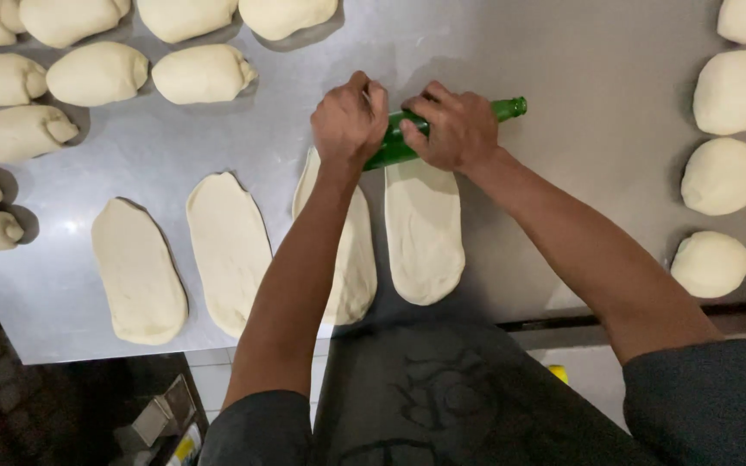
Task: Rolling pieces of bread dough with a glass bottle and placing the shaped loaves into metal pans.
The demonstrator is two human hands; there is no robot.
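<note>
A green glass bottle (395, 147) lies on its side across the far ends of two flattened dough ovals. My left hand (349, 116) presses on its left part and my right hand (455, 129) presses on its middle, with the bottle's neck (509, 108) sticking out to the right. One flattened dough oval (425, 233) lies under my right hand's side. My left forearm partly hides another (357, 259). Two more flattened ovals (228, 246) (137, 272) lie to the left on the steel table (580, 69).
Several rolled dough pieces (97, 73) sit at the far left, and several round dough balls (723, 177) line the right side. The table's near edge runs just in front of my body. Below it I see tiled floor and a small object (161, 423).
</note>
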